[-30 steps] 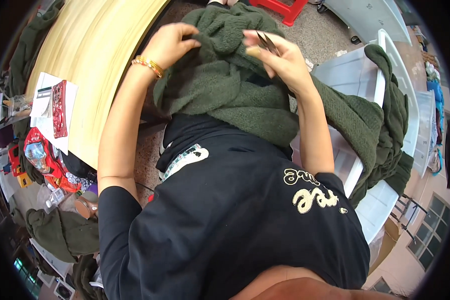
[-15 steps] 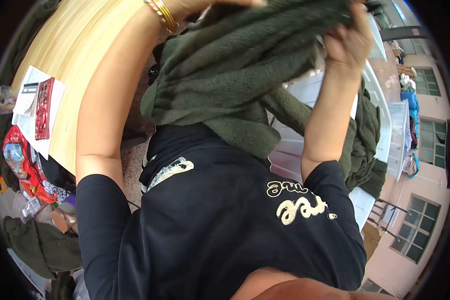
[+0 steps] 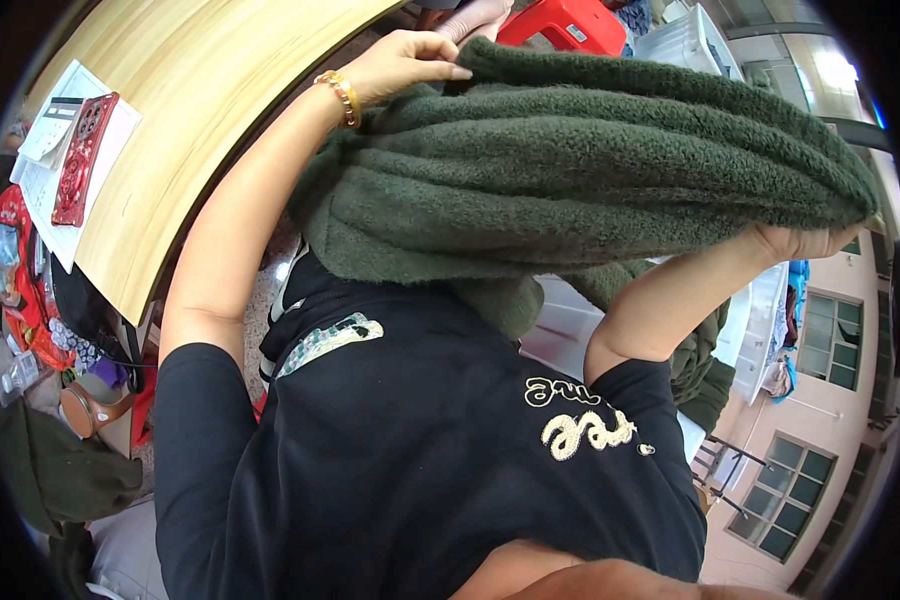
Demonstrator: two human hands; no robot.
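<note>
A dark green, fuzzy knitted garment stretches in long folds between my two hands, in front of my body. At its upper left edge my left hand has its fingers curled, thumb and forefinger at the fabric. My right hand is closed on the garment's far right end, its fingers partly hidden under the cloth. A narrower piece of the same green knit hangs below the main folds, close to my black shirt.
To the left is a wooden table with papers and a red patterned phone case. A red stool stands beyond the garment. White bins and more green knitwear are at the right; a brown-lidded jar and bags lie lower left.
My right hand has moved right and downward, spreading the garment out wide. My left hand has come lower into full view. The folds now lie straighter between the hands.
</note>
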